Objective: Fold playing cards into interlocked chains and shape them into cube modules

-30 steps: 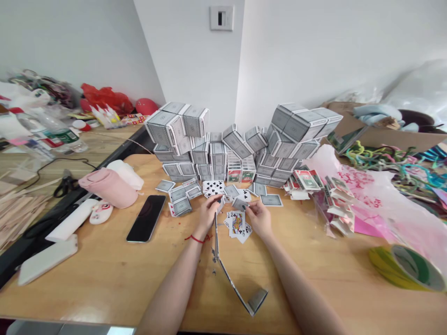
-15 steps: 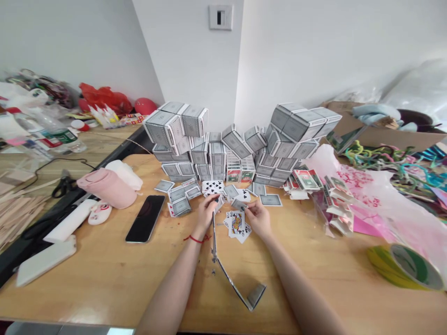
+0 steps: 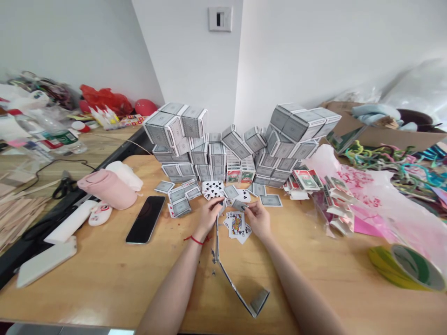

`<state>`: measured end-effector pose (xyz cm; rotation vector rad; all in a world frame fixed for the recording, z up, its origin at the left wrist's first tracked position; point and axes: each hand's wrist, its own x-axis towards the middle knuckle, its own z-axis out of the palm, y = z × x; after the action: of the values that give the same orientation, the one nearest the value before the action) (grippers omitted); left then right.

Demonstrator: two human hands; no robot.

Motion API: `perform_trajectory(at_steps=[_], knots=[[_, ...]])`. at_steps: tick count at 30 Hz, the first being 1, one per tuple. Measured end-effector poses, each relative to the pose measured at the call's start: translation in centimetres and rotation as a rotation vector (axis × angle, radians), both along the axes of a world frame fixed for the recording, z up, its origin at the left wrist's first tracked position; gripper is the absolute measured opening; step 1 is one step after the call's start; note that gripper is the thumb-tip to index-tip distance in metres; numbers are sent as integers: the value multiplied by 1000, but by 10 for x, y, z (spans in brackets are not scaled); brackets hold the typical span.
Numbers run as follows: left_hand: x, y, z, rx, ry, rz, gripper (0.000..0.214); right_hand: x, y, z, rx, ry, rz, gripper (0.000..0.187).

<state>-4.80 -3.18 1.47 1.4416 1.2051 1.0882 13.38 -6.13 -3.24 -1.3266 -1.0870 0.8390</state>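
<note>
My left hand (image 3: pixel 208 216), with a red string at the wrist, pinches the far end of a strip of joined playing cards (image 3: pixel 228 279). The strip stands on edge, bends midway and ends in a folded flap close to me. Between the fingers of my right hand (image 3: pixel 258 218) is a grey-backed playing card (image 3: pixel 239 205). The two hands are a short gap apart. Below them lie face-up cards (image 3: pixel 237 224), a queen on top. Loose grey-backed cards (image 3: pixel 180 207) and a face-up spade card (image 3: pixel 213 187) are spread beyond.
Blocks covered in grey-backed cards (image 3: pixel 174 130) are stacked at the back, with red card boxes (image 3: pixel 233 175) among them. A phone (image 3: pixel 145 219) and a pink roll (image 3: pixel 108 188) lie left. Emptied card packets (image 3: pixel 338 200), a pink plastic bag (image 3: pixel 363 181) and yellow tape (image 3: pixel 407 267) occupy the right.
My left hand has shifted slightly right, nearer the right hand, carrying the strip's far end. The strip's near end has slid a little right and towards me. My right hand stays almost still.
</note>
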Motion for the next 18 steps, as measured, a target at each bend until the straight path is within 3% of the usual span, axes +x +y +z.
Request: perform_trajectory(at_steps=[8,18], knots=[[0,-2,0,80,92,-60,29,0,-3,7,44,-209,33,15],[2,-1,-1,242,81,-114,28,1,-7,12,119,-464,28,30]])
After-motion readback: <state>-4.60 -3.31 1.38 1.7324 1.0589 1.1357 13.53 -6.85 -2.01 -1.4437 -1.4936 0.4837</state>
